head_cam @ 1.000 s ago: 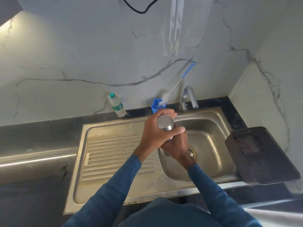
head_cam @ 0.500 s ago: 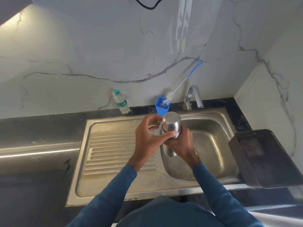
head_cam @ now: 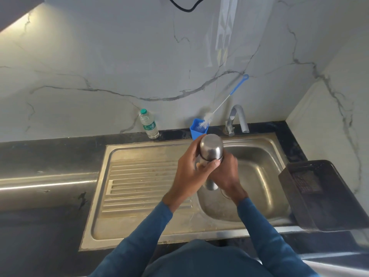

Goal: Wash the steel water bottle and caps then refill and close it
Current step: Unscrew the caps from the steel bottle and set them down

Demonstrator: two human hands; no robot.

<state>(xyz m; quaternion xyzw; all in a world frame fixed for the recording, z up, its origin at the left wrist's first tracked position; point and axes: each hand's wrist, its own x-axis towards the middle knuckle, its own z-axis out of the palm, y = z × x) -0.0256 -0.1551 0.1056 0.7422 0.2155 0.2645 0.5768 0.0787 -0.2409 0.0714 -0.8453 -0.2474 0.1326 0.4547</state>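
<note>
I hold a steel water bottle (head_cam: 208, 183) upright over the sink basin (head_cam: 257, 176). Its rounded steel cap (head_cam: 211, 146) sits on top. My right hand (head_cam: 226, 173) grips the bottle's body from the right and hides most of it. My left hand (head_cam: 189, 172) curls round the bottle just under the cap, thumb across the front. Only the cap and the bottle's bottom end show.
A blue cup (head_cam: 197, 129) with a blue-handled bottle brush (head_cam: 225, 100) stands behind the sink by the tap (head_cam: 236, 118). A small plastic water bottle (head_cam: 149, 124) stands on the dark counter further left. The ribbed drainboard (head_cam: 143, 182) lies left; a black crate (head_cam: 323, 194) sits right.
My left hand slid down off the top of the cap to just under it, so the cap now shows. The bottle stayed over the basin in my right hand.
</note>
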